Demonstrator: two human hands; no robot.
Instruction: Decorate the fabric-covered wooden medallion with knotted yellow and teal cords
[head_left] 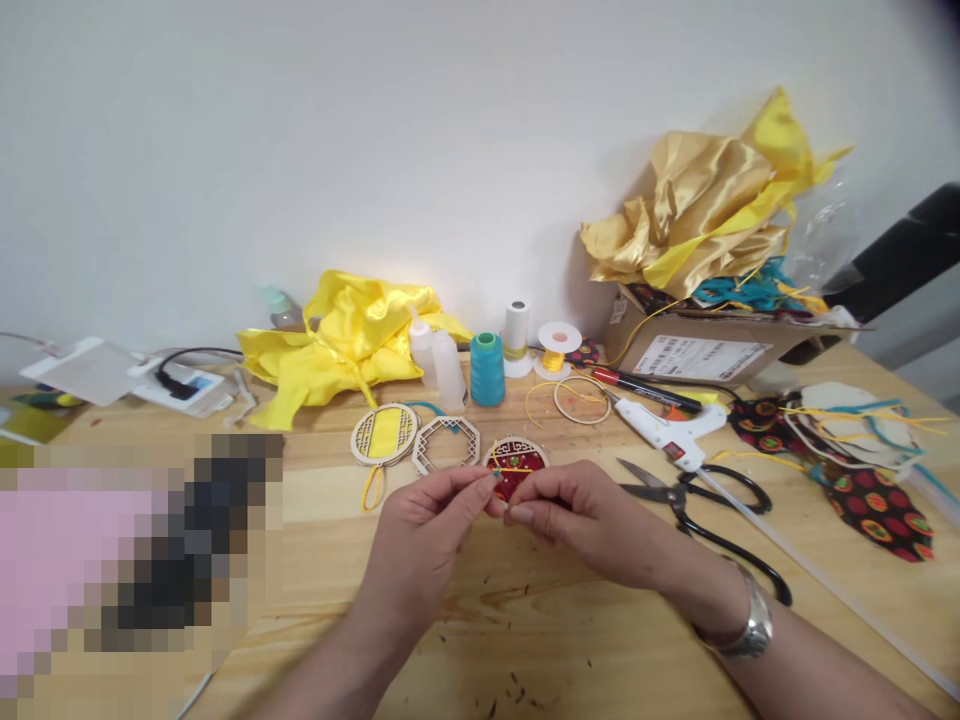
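Note:
My left hand (442, 510) is closed in a pinch on a thin yellow cord (514, 470), with a small teal bit at its fingertips. The cord runs across to my right hand (574, 515), also pinched shut, its fingertips close to the left ones. Just behind the fingers is a round wooden-framed ornament (517, 447) with dark red patterned fabric; the hands cover its lower part. To its left lie an octagonal wooden lattice frame (421, 432) and a round frame with yellow fabric (386, 432) and a yellow loop.
Black-handled scissors (679, 495) and a white glue gun (667, 425) lie right of my hands. Behind stand a teal thread cone (487, 370), squeeze bottles (448, 372) and a yellow cord spool (556, 345). Yellow satin (337, 340) is back left, a fabric-filled cardboard box (660, 335) back right.

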